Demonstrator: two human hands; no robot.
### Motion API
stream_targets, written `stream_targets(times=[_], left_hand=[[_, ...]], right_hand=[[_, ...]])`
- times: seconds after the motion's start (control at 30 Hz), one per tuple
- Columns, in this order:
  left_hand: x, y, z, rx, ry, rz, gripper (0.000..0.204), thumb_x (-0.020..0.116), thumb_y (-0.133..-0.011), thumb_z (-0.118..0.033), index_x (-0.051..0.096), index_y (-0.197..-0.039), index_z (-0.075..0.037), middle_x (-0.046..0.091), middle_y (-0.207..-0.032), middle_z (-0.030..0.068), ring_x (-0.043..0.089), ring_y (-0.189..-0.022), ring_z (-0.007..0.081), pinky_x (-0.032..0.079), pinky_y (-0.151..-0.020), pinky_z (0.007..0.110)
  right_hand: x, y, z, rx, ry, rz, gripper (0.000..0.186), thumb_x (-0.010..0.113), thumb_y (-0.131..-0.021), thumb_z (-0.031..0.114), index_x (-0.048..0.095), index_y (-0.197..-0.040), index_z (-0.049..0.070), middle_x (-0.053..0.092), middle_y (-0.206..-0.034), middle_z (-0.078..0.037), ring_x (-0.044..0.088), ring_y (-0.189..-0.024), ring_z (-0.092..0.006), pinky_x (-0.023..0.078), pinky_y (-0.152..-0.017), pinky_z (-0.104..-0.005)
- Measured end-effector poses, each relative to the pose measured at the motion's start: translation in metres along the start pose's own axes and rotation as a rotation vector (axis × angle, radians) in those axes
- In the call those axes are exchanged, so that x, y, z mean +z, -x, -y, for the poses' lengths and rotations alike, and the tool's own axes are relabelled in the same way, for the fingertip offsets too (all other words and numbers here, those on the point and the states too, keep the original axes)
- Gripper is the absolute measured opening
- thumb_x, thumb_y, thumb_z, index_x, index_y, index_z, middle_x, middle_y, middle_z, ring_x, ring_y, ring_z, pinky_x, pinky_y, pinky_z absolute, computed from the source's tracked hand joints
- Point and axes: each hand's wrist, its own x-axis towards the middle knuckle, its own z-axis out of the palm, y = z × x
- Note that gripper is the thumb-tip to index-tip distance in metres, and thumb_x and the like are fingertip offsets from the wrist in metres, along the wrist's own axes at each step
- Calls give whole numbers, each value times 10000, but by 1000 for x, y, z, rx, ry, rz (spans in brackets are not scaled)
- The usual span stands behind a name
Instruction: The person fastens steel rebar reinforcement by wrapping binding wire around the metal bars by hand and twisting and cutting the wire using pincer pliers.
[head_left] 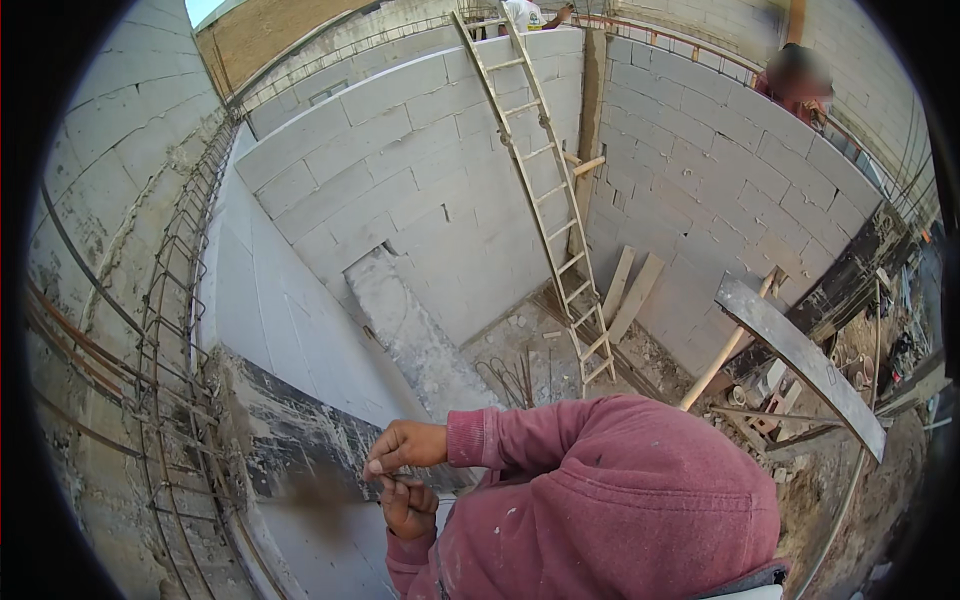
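No legible text, label, brand, number or sign was found. At the upper edge of the view, a white shirt (521,13) on a person (561,16) beside the ladder (551,193) bears a small coloured mark; whether it is lettering cannot be determined at this size.

Pink-sleeved right arm (545,440) bent, forearm reaching leftward across lower centre of frame. Right hand (408,445) back uppermost, closed in a pinch. Left hand (408,508) just below, curled; left forearm (408,558) angled up from lower edge.
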Motion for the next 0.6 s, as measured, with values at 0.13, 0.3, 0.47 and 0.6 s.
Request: stream_targets(times=[0.13, 0.3, 0.47, 0.6], left_hand=[[1, -12, 0, 29, 65, -249, 176, 399, -941, -241, 471, -956, -81, 206, -519, -71, 188, -390, 54, 193, -357, 218], [-1, -30, -8, 386, -89, -254, 222, 388, -952, -263, 451, -1048, -73, 358, -684, -18, 390, -608, 89, 380, -604, 230], [-22, -24, -23, 501, -361, -439, 213, 390, -953, -228, 463, -1025, -41, 460, -805, 30, 503, -816, 146, 417, -826, 290], [-66, -5, -31, 482, -391, -587, 200, 448, -933, -191, 488, -1046, -30, 531, -835, 53, 565, -869, 190, 477, -840, 309]], right_hand=[[5, -9, 0, 10, -119, -177, 248, 525, -888, 191, 600, -998, -19, 636, -838, -65, 583, -746, -127, 466, -726, -254], [10, -18, -14, -65, 131, -249, 345, 478, -916, 276, 547, -1087, -15, 589, -1002, -121, 552, -889, -178, 444, -810, -306], [13, 10, -42, -137, 350, -168, 336, 424, -924, 338, 549, -1038, 47, 582, -903, -120, 570, -884, -252, 435, -765, -352], [-14, 41, -45, 32, 796, -206, 243, 465, -887, 305, 536, -820, 83, 548, -711, -164, 547, -731, -370, 417, -642, -436]])
